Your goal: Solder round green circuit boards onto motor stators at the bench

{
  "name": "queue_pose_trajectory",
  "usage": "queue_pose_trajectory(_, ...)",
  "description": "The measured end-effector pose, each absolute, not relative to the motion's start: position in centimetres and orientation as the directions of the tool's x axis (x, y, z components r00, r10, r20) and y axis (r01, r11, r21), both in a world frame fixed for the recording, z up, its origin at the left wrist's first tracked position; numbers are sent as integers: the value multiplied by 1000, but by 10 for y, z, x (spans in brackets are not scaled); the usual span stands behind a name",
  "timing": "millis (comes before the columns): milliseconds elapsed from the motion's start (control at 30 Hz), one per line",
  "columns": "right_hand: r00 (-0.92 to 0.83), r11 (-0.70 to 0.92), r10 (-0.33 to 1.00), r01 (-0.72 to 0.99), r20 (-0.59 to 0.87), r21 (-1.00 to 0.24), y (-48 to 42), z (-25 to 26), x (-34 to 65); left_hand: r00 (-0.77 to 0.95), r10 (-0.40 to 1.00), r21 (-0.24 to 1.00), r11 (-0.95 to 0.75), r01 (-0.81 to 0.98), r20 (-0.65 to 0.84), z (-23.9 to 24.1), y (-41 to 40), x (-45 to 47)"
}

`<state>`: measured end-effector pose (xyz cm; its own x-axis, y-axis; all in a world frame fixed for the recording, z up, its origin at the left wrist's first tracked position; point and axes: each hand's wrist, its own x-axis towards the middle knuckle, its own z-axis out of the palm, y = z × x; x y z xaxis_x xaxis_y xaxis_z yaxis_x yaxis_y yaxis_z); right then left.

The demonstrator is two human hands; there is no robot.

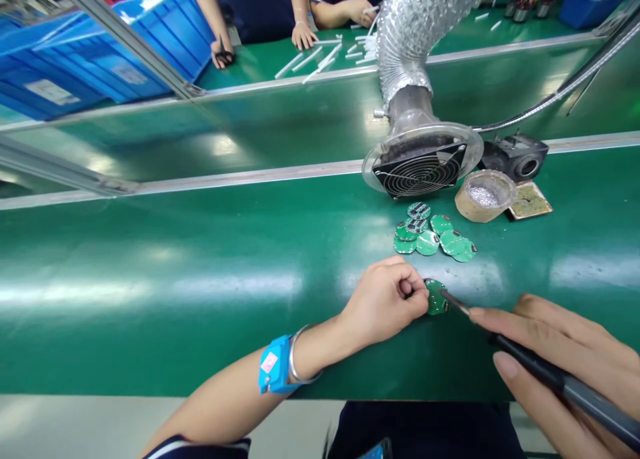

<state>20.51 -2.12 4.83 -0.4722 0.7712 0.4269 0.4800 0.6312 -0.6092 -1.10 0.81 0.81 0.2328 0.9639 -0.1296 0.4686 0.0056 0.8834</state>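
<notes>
**Round green circuit board (438, 298) pinched at left edge, metal tip (456, 303) over its right side**

Board is on the green work table (200, 279), near the front edge. Left hand (387, 299): thumb and forefinger pinch the board's left edge, other fingers curled in. Right hand (565, 352): thumb and fingers closed around a black-and-grey pen-shaped tool (537, 364), tip pointing left. Can't tell if the tip actually touches the board.

Just behind: loose overlapping cluster of round green boards (427, 243), two with dark parts facing up. Behind those, a black square fan with wire grille (423, 171) inside a clear round hood, hung off a crinkled silver foil duct (410, 39). Right of the fan: round tan pot (475, 207) with silvery contents, next to a square tray with yellowish pad (531, 201).

Left wrist has a bright blue strap (275, 364) plus metal bangle (299, 359). Far bench: co-workers' hands around thin white sticks (316, 60); big blue plastic bins (125, 52) to the left.
</notes>
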Motion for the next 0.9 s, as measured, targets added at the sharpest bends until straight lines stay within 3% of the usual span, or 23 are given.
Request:
queue_pose_trajectory(300,-524,679,731,488,438,-549,-21,45,203,251,966,858,-77,508,-62,8,10,-10)
queue_pose_trajectory(600,-531,690,719,467,448,-554,-22,42,201,254,965,838,-80,540,-71,10,10,-9)
queue_pose_trajectory(900,-568,747,664,477,486,-463,-29,41,201,236,967,831,-55,553,-92,10,11,-8)
